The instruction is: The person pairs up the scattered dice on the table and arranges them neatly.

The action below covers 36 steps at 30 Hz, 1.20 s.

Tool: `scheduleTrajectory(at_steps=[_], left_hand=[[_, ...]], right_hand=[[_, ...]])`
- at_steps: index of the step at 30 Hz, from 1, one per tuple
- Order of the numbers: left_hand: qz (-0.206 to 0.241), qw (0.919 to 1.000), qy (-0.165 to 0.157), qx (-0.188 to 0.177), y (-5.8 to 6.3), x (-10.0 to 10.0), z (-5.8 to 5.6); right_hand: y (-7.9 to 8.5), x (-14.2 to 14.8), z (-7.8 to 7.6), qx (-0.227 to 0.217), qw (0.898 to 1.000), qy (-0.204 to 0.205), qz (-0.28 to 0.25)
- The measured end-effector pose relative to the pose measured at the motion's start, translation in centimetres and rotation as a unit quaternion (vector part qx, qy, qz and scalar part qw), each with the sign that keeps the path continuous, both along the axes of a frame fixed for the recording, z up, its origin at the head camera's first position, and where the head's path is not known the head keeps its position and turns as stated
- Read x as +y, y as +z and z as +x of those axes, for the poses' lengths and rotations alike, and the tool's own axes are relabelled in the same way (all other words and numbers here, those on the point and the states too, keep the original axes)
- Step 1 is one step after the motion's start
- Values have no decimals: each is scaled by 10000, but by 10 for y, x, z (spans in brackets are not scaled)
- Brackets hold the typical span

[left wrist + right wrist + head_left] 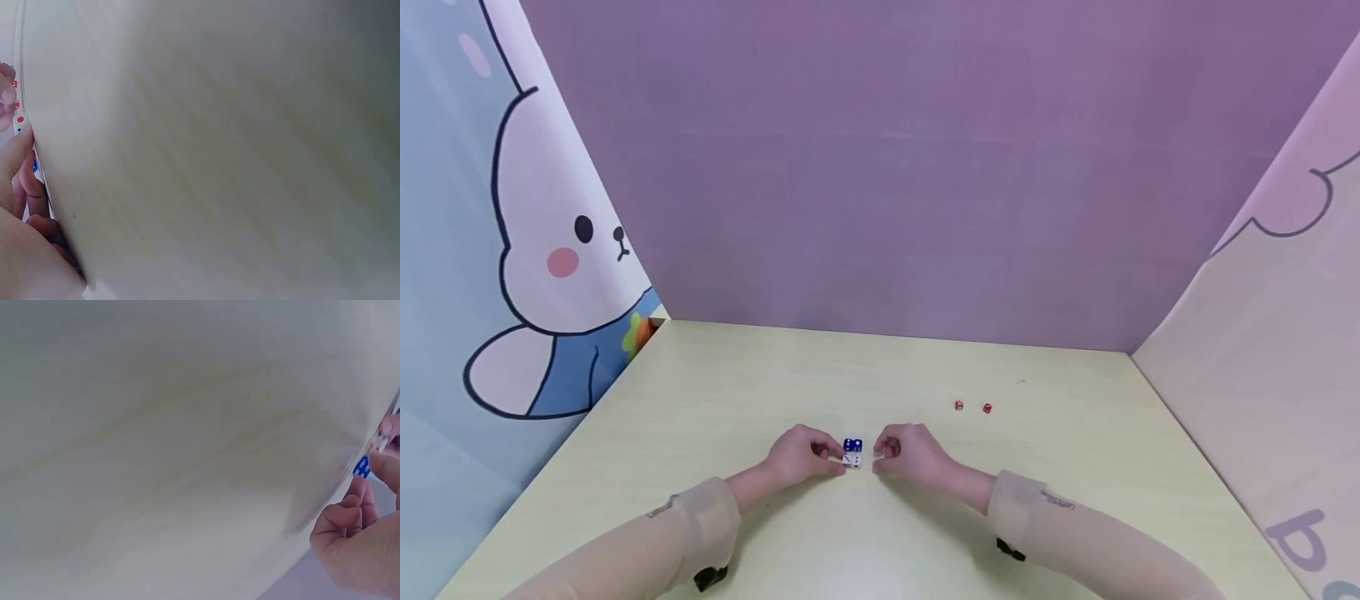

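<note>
Two blue dice [853,446] and two white dice [852,461] form a tight block on the pale table, the blue pair just beyond the white pair in the head view. My left hand [805,456] has its thumb and fingertips right at the block's left side. To the right of the block, my right hand [912,454] holds its thumb and fingers bent towards it, with a narrow gap between in the head view. A blue die [361,466] shows by the right fingertips in the right wrist view. In the left wrist view, the left hand [19,181] partly hides the dice.
Two small red dice, one [958,406] left of the other [987,408], lie farther back to the right. A purple backdrop [887,183] closes off the table's [775,358] far edge. Printed cloth panels stand at the left [542,275] and right [1285,358].
</note>
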State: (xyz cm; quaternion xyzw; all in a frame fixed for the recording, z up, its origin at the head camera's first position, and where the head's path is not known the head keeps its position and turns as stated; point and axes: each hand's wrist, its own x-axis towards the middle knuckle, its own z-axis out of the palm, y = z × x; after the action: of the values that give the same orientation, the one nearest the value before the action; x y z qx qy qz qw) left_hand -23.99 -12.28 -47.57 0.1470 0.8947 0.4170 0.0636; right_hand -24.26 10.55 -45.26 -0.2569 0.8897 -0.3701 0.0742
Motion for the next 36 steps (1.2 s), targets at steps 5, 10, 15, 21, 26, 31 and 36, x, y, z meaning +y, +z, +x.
scheduleTrajectory(at_steps=[5, 10, 15, 21, 26, 31, 36], left_hand=[[16, 10000, 12, -61, 1, 0, 1], [28, 10000, 21, -81, 1, 0, 0], [45, 9999, 45, -102, 0, -1, 0], [32, 9999, 67, -108, 0, -2, 1], [57, 9999, 67, -145, 2, -2, 1], [47, 9999, 57, -120, 2, -2, 1], [62, 10000, 8, -75, 0, -3, 0]], right_hand=[[-1, 26, -6, 80, 9995, -310, 56], [-5, 54, -15, 263, 9973, -686, 64], [-7, 79, -25, 308, 9925, -1182, 86], [-9, 103, -41, 299, 9841, -1753, 41], [-12, 115, -53, 190, 9789, -2034, 91], [-13, 118, -64, 204, 9775, -2096, 114], [-12, 117, -71, 207, 9780, -2072, 154]])
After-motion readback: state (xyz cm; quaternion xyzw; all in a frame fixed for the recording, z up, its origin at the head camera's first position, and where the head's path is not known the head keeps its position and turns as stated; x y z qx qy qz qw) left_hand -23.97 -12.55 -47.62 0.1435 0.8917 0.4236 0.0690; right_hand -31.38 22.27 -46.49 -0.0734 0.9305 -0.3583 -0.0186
